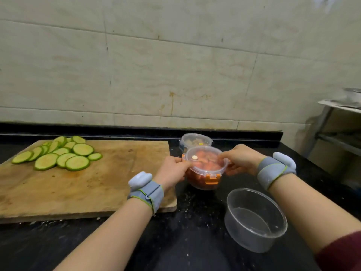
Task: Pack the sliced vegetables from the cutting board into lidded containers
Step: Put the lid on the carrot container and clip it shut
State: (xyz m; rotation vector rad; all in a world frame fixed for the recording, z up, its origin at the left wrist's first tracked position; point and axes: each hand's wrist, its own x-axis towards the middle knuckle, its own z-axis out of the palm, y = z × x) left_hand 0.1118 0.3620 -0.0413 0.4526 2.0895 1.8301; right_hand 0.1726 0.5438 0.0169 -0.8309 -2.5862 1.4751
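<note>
A round clear container [205,178] full of orange-red vegetable pieces stands on the black counter, just right of the wooden cutting board [109,184]. A clear lid with orange clips [211,179] lies on top of it. My left hand [172,171] grips the lid's left edge and my right hand [239,160] grips its right edge. Several green zucchini slices [58,154] lie in a heap at the board's far left. An empty clear round container [256,220] stands near me on the right.
Another clear lidded container [196,140] sits right behind the one I hold, near the tiled wall. The black counter [195,241] ends at the right, where a metal rack [340,118] stands. Both wrists wear grey bands.
</note>
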